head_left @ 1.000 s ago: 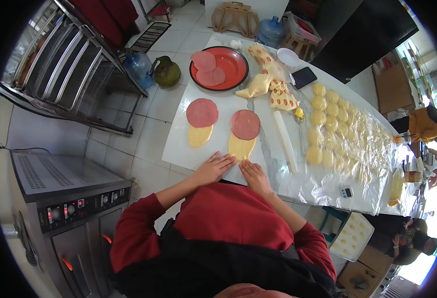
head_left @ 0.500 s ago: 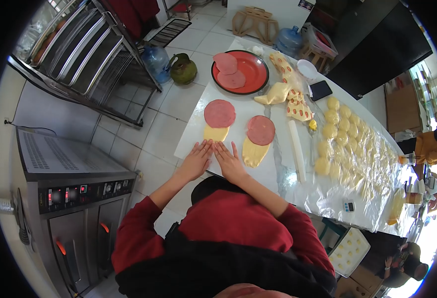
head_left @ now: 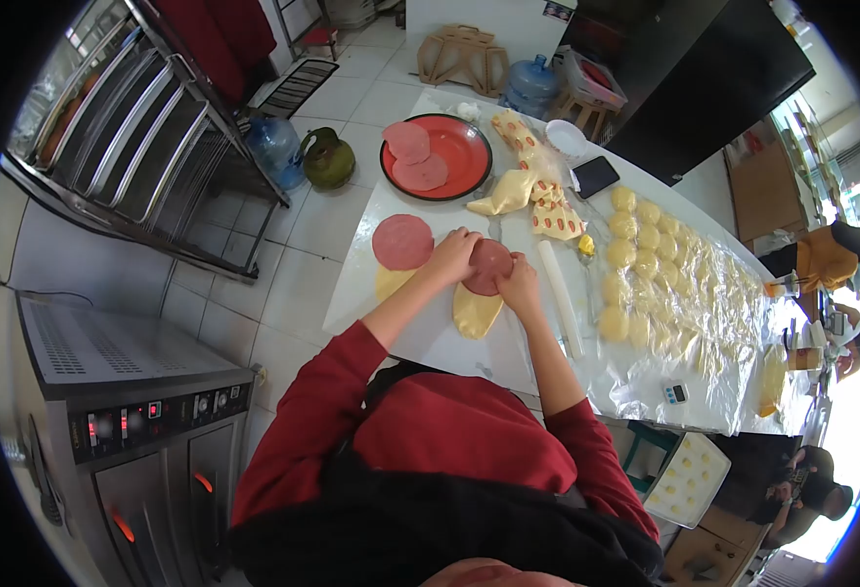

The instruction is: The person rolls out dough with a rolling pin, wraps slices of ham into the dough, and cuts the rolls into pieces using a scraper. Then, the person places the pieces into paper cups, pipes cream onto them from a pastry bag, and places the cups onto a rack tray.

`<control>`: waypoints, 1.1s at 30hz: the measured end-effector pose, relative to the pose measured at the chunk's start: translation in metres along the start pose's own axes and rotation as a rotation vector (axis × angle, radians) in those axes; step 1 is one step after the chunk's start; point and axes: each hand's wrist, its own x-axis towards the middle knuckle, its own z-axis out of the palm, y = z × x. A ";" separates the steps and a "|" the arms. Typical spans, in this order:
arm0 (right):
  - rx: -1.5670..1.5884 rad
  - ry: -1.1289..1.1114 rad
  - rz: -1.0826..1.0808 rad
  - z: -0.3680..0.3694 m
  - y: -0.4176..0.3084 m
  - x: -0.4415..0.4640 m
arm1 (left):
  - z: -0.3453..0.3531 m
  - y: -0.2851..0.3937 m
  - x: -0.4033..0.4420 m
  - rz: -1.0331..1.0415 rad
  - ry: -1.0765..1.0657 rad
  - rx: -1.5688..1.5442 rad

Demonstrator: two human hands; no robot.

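Both of my hands are at the right-hand pink meat slice (head_left: 489, 267), which overlaps the top of a flat yellow dough piece (head_left: 476, 312). My left hand (head_left: 455, 256) grips the slice's left edge, and my right hand (head_left: 519, 285) has its right edge between closed fingers. To the left, another round slice (head_left: 402, 243) lies over a second dough piece (head_left: 391, 283), partly hidden by my left forearm. A red plate (head_left: 464, 157) with a black rim holds more slices (head_left: 419, 170) at the table's far side.
Right of my hands lie a white rolling pin (head_left: 560, 297), a piping bag (head_left: 508, 194) and plastic-covered dough balls (head_left: 643, 264). A phone (head_left: 595, 176), a white bowl (head_left: 567, 139) and a small timer (head_left: 676, 393) are on the table. An oven (head_left: 136, 391) stands left. People are at far right.
My hands have left the lower edge of the left dough piece and moved up and right to the right-hand slice, taking hold of its two sides. The camera view has shifted too.
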 end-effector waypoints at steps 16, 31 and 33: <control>0.143 -0.268 -0.139 -0.028 -0.006 0.021 | -0.011 -0.002 0.026 -0.004 -0.271 -0.099; 0.107 -0.078 -0.474 -0.016 0.015 0.005 | -0.008 -0.013 -0.010 0.474 -0.001 0.114; 0.106 -0.034 -0.628 -0.017 0.018 -0.004 | -0.004 -0.019 -0.019 0.545 -0.003 0.143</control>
